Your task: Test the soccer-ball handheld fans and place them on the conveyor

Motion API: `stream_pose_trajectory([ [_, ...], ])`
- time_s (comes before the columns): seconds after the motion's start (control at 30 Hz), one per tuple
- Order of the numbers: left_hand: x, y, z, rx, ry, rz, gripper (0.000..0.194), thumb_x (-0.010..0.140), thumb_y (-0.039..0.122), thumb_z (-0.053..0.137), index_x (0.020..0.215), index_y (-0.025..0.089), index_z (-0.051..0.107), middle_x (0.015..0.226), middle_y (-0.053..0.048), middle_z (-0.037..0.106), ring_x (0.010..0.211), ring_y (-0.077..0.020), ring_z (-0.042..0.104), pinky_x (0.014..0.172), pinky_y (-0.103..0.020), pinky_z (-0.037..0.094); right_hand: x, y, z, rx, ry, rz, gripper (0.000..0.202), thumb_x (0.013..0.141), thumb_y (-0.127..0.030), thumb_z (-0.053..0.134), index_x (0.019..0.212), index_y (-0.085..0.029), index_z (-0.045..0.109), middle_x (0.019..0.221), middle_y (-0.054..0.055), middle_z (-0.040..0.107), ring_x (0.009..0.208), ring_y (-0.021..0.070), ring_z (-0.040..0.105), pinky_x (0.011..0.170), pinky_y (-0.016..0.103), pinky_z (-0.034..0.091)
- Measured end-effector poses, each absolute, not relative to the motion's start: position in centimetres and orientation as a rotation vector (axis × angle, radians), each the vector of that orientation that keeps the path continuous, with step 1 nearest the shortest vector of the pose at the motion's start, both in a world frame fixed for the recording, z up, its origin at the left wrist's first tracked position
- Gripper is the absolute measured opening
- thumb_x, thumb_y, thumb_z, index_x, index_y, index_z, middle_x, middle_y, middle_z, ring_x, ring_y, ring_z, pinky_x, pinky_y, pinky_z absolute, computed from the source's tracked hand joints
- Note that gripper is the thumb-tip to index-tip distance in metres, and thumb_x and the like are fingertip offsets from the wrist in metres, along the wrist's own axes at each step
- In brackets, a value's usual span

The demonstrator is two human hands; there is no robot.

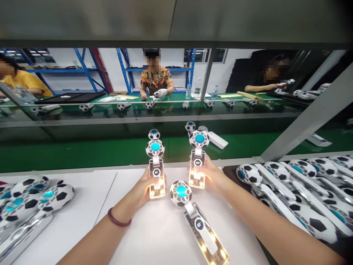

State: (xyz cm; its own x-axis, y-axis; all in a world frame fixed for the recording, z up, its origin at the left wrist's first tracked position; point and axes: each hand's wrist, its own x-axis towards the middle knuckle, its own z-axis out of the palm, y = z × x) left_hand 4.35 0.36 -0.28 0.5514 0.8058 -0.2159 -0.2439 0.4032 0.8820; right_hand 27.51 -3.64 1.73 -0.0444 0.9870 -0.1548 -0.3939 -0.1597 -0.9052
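My left hand [142, 186] is closed around the handle of a small football-patterned handheld fan [156, 173], thumb on its front. A matching handheld fan [198, 165] is upright in my right hand [214, 175], its thumb also on the front. Both have clear handles with glowing warm lights, a round display that seems to read 100, and a blue-centred head. Between my forearms, a third lit handheld fan [205, 235] lies at a slant on the white work surface [149, 235].
More fans [33, 198] lie at left, and rows of fans [298, 191] fill a black tray at right. Ahead runs a green conveyor [82, 149] carrying fans. A slanted metal post [309, 114] stands at right; a shelf [176, 22] hangs overhead. Co-workers [156, 79] sit across.
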Motion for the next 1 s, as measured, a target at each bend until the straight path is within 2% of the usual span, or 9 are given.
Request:
stream_pose_trajectory([
  [0.23, 4.6, 0.1, -0.4, 0.970, 0.705, 0.830, 0.048, 0.067, 0.024, 0.068, 0.104, 0.023, 0.038, 0.079, -0.002, 0.060, 0.068, -0.0202, 0.060, 0.063, -0.036, 0.048, 27.5, -3.8, 2.1, -0.981, -0.805, 1.523, 0.061, 0.061, -0.024, 0.073, 0.111, -0.029, 0.038, 0.085, -0.001, 0.059, 0.082, 0.0206, 0.061, 0.077, 0.039, 0.048],
  [0.43, 4.4, 0.4, -0.7, 0.944, 0.649, 0.814, 0.046, 0.069, 0.024, 0.066, 0.106, 0.024, 0.039, 0.090, -0.004, 0.057, 0.067, -0.0206, 0.061, 0.061, -0.037, 0.049, 27.3, -4.0, 2.7, -0.940, -0.760, 1.566, 0.060, 0.060, -0.019, 0.070, 0.110, -0.029, 0.038, 0.083, -0.002, 0.059, 0.080, 0.0198, 0.060, 0.074, 0.038, 0.049],
  [0.67, 4.2, 0.5, -0.7, 0.920, 0.647, 0.819, 0.044, 0.066, 0.019, 0.063, 0.104, 0.024, 0.040, 0.092, -0.003, 0.056, 0.069, -0.0199, 0.060, 0.063, -0.037, 0.049, 27.3, -4.1, 2.8, -0.916, -0.758, 1.573, 0.056, 0.059, -0.017, 0.067, 0.105, -0.028, 0.038, 0.082, -0.002, 0.057, 0.078, 0.0194, 0.059, 0.069, 0.035, 0.048],
  [1.0, 4.3, 0.4, -0.7, 0.932, 0.600, 0.806, 0.048, 0.067, 0.025, 0.068, 0.106, 0.024, 0.039, 0.093, -0.004, 0.055, 0.072, -0.0212, 0.060, 0.065, -0.040, 0.050, 27.4, -4.0, 2.2, -0.890, -0.747, 1.568, 0.056, 0.058, -0.018, 0.067, 0.106, -0.028, 0.038, 0.082, -0.002, 0.058, 0.081, 0.0198, 0.059, 0.069, 0.034, 0.048],
])
